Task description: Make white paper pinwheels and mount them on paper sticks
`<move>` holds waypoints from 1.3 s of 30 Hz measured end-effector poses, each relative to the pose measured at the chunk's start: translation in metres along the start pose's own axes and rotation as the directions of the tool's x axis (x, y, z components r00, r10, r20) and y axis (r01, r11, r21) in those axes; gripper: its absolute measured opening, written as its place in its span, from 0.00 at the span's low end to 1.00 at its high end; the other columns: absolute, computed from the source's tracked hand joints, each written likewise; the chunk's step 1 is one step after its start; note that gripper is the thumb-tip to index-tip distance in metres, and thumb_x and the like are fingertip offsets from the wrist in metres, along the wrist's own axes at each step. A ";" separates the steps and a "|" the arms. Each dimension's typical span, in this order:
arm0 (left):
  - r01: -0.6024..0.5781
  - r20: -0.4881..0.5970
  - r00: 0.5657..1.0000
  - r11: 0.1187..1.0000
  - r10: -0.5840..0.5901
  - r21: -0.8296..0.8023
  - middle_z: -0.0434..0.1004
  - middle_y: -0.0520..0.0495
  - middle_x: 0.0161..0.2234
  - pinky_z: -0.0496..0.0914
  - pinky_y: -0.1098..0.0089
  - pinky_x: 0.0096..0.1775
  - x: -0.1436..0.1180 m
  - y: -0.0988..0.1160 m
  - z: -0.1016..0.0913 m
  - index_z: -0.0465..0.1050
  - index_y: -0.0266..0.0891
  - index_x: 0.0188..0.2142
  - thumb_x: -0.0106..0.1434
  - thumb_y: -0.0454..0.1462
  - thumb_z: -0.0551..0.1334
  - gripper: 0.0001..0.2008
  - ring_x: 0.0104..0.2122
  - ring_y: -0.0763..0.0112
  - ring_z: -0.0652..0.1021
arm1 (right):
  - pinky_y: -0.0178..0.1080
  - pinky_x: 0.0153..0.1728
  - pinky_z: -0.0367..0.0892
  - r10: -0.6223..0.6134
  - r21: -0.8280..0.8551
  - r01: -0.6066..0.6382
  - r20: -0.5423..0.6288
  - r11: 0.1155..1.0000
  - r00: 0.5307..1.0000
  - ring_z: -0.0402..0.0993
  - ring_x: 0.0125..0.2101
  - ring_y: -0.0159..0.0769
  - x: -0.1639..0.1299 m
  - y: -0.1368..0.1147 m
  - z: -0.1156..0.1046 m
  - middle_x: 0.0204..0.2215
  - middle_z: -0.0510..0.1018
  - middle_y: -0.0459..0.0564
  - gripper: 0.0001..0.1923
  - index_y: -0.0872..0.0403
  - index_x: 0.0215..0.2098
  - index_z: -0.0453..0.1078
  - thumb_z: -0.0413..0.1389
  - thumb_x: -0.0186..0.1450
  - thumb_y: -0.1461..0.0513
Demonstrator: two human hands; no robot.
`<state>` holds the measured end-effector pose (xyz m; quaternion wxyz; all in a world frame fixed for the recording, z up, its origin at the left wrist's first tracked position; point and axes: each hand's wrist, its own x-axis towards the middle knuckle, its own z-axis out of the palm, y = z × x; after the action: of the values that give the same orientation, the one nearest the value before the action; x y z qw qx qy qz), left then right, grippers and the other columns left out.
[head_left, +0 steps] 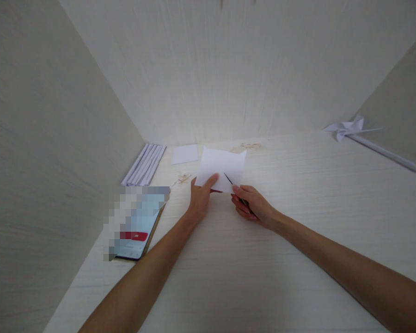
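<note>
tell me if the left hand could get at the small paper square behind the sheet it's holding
Probably yes. The left hand grips the sheet, and the small paper square lies just beyond on the desk with nothing between, though it would have to let go first.

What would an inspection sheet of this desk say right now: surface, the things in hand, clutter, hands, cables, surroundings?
Surface: pale wood-grain desk, brownish marks near the back.
Things in hand: white paper sheet; thin dark blade, the tool otherwise hidden.
Clutter: phone, rolled paper sticks, small paper square, paper pinwheel.
Hands: left hand pinches the sheet; right hand grips the blade tool.
Cables: nothing seen.
Surroundings: pale panels on three sides.
</note>
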<state>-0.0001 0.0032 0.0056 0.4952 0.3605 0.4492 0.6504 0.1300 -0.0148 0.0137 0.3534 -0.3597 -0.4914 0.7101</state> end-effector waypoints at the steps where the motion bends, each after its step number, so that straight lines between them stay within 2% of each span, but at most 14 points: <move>1: -0.013 -0.013 1.000 1.000 0.013 -0.009 0.69 0.53 0.20 0.65 0.75 0.20 0.001 0.001 -0.001 0.68 0.36 0.22 0.42 0.39 0.64 0.10 0.19 0.76 0.70 | 0.26 0.04 0.36 0.004 -0.002 -0.004 -0.001 1.000 1.000 0.44 0.04 0.19 0.000 0.000 0.000 0.03 0.50 0.36 0.23 0.54 0.11 0.51 0.49 0.57 0.51; 7: -0.057 -0.130 0.990 0.998 0.053 -0.030 0.61 0.58 0.15 0.54 0.80 0.15 0.007 0.004 -0.006 0.63 0.35 0.18 0.43 0.38 0.64 0.10 0.14 0.84 0.62 | 0.25 0.04 0.38 0.052 -0.014 -0.052 0.020 0.999 0.998 0.44 0.04 0.19 0.001 0.000 -0.001 0.05 0.53 0.36 0.21 0.55 0.13 0.53 0.48 0.58 0.53; 10: -0.063 -0.245 0.969 0.994 0.040 -0.089 0.60 0.60 0.15 0.50 0.81 0.15 0.009 0.007 -0.007 0.61 0.35 0.17 0.39 0.38 0.66 0.14 0.13 0.87 0.58 | 0.25 0.04 0.38 0.048 -0.022 -0.047 0.027 0.999 0.998 0.45 0.05 0.19 0.001 0.000 -0.002 0.05 0.54 0.36 0.20 0.55 0.14 0.53 0.48 0.59 0.54; 13: -0.078 -0.291 0.956 0.986 0.032 -0.147 0.51 0.62 0.12 0.44 0.80 0.13 0.010 0.009 -0.006 0.55 0.36 0.15 0.39 0.41 0.67 0.19 0.11 0.88 0.52 | 0.25 0.05 0.39 0.034 -0.016 -0.034 0.029 0.999 0.999 0.45 0.05 0.19 0.001 0.000 -0.002 0.06 0.55 0.36 0.19 0.55 0.15 0.53 0.47 0.59 0.54; 15: -0.078 -0.267 0.963 0.983 0.032 -0.165 0.48 0.63 0.10 0.43 0.79 0.13 0.009 0.009 -0.005 0.52 0.37 0.14 0.42 0.44 0.66 0.22 0.10 0.88 0.51 | 0.25 0.05 0.39 0.029 -0.005 -0.028 0.036 1.000 0.999 0.45 0.05 0.19 0.001 0.000 -0.002 0.06 0.55 0.36 0.19 0.55 0.16 0.53 0.47 0.59 0.53; 17: -0.069 -0.214 0.976 0.981 0.029 -0.179 0.48 0.62 0.10 0.44 0.80 0.12 0.008 0.009 -0.003 0.52 0.38 0.14 0.46 0.47 0.63 0.21 0.10 0.87 0.52 | 0.25 0.05 0.38 0.021 0.009 -0.021 0.043 1.000 0.999 0.45 0.05 0.19 0.000 0.000 -0.002 0.06 0.55 0.36 0.18 0.55 0.16 0.54 0.47 0.59 0.53; 20: -0.028 -0.158 0.987 0.976 -0.007 -0.217 0.58 0.59 0.12 0.54 0.81 0.13 0.007 0.007 -0.001 0.59 0.36 0.16 0.46 0.45 0.63 0.17 0.11 0.86 0.60 | 0.25 0.05 0.38 0.018 0.012 -0.019 0.048 1.000 0.999 0.45 0.05 0.19 0.000 0.001 -0.001 0.06 0.55 0.36 0.19 0.55 0.16 0.53 0.48 0.58 0.52; 23: 0.008 -0.062 0.998 0.967 -0.024 -0.253 0.71 0.53 0.21 0.66 0.79 0.22 0.005 0.005 0.001 0.66 0.34 0.19 0.42 0.39 0.66 0.11 0.20 0.82 0.71 | 0.25 0.04 0.38 0.019 0.023 -0.020 0.037 1.000 0.999 0.46 0.04 0.19 0.001 0.001 -0.001 0.05 0.55 0.36 0.19 0.55 0.16 0.53 0.48 0.58 0.52; 25: 0.030 0.029 0.999 0.975 -0.024 -0.221 0.73 0.52 0.25 0.68 0.77 0.26 0.003 0.003 0.002 0.69 0.34 0.22 0.41 0.37 0.66 0.09 0.23 0.79 0.73 | 0.25 0.05 0.39 0.000 0.054 -0.001 0.018 0.999 1.000 0.46 0.05 0.19 0.001 0.002 -0.001 0.06 0.55 0.35 0.18 0.55 0.17 0.54 0.49 0.58 0.52; 28: 0.059 0.109 0.993 0.997 -0.054 -0.041 0.72 0.52 0.21 0.67 0.75 0.24 -0.001 0.001 0.003 0.71 0.34 0.23 0.42 0.38 0.65 0.09 0.20 0.78 0.72 | 0.25 0.05 0.40 -0.051 0.105 0.053 -0.022 0.993 0.998 0.47 0.05 0.19 0.002 0.002 0.000 0.06 0.55 0.35 0.17 0.55 0.18 0.56 0.49 0.57 0.52; 31: 0.020 0.075 0.997 0.983 -0.034 0.183 0.63 0.56 0.12 0.58 0.77 0.16 -0.004 0.000 0.004 0.66 0.33 0.15 0.42 0.39 0.66 0.12 0.13 0.82 0.64 | 0.25 0.05 0.39 -0.082 0.152 0.089 -0.052 0.984 0.995 0.48 0.04 0.20 0.002 0.003 0.000 0.06 0.56 0.35 0.16 0.54 0.19 0.56 0.49 0.57 0.52; 33: 0.006 0.058 0.998 0.966 -0.022 0.258 0.57 0.58 0.09 0.52 0.77 0.14 -0.005 -0.001 0.005 0.60 0.35 0.11 0.43 0.40 0.65 0.16 0.10 0.84 0.58 | 0.25 0.05 0.39 -0.093 0.170 0.101 -0.054 0.980 0.994 0.48 0.04 0.20 0.002 0.003 0.000 0.06 0.56 0.35 0.16 0.54 0.19 0.56 0.49 0.57 0.52; 35: 0.032 0.078 0.996 0.971 -0.052 0.238 0.57 0.57 0.09 0.51 0.77 0.14 -0.005 -0.001 0.005 0.59 0.35 0.12 0.45 0.41 0.63 0.17 0.10 0.84 0.58 | 0.25 0.05 0.39 -0.101 0.172 0.108 -0.048 0.979 0.994 0.48 0.05 0.20 0.002 0.003 0.000 0.06 0.56 0.35 0.16 0.54 0.19 0.56 0.49 0.57 0.52; 39: 0.075 0.155 0.985 0.997 -0.079 0.037 0.65 0.52 0.14 0.56 0.76 0.15 -0.004 -0.002 0.004 0.65 0.33 0.18 0.47 0.44 0.62 0.15 0.13 0.80 0.65 | 0.25 0.05 0.40 -0.069 0.152 0.073 -0.026 0.986 0.997 0.48 0.05 0.20 0.002 0.003 -0.001 0.06 0.56 0.35 0.17 0.55 0.19 0.56 0.49 0.58 0.53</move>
<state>0.0054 0.0004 0.0054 0.5479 0.4004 0.4327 0.5934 0.1296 -0.0130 0.0099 0.4100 -0.3210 -0.4446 0.7289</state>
